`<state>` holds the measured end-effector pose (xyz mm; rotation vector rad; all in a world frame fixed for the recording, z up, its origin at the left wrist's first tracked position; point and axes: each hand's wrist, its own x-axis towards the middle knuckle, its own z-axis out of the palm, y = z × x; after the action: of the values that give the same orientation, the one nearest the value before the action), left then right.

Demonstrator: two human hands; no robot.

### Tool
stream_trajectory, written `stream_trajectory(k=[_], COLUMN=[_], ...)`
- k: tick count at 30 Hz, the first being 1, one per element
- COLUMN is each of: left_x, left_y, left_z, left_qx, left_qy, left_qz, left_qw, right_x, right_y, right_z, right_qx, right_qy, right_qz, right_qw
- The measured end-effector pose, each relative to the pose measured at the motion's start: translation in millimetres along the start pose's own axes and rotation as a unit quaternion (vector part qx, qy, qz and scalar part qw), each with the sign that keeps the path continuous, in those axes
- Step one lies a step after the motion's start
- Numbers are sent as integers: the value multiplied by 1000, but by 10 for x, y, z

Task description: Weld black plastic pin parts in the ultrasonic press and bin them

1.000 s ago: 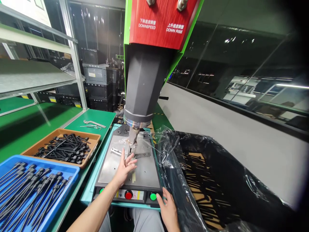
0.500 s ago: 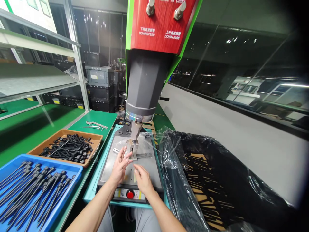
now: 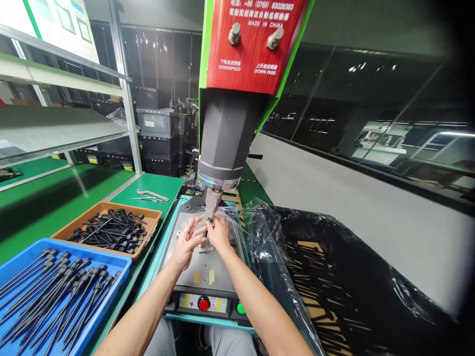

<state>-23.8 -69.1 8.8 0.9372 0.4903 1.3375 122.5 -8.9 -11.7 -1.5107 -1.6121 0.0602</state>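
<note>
Centrally, the metal fixture (image 3: pixel 206 245) stands between left hand (image 3: pixel 184 247) and right hand (image 3: pixel 219 234).

The head view looks forward and down from above and behind the left hand (image 3: pixel 184 248) and right hand (image 3: pixel 218 235), close enough to take in both forearms (image 3: pixel 145 310) and the red panel (image 3: pixel 247 57) that faces it beyond them.

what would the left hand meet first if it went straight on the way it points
Probably the metal fixture under the machine's tip, then perhaps the right hand; depth is unclear.
</note>
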Motion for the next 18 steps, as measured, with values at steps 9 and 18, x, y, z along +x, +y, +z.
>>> stream_trajectory(k=[9,18], left_x=[13,-277], left_y=[-22,-147], left_z=[-20,-193], left_qx=[6,39], left_qy=[18,73], left_qz=[-3,-51], left_qw=[1000,995], right_x=[-13,-882], right_y=[-79,-70], right_z=[-185,-557], right_qx=[28,262], right_qy=[-1,-106], right_qz=[-32,56], right_qw=[999,958])
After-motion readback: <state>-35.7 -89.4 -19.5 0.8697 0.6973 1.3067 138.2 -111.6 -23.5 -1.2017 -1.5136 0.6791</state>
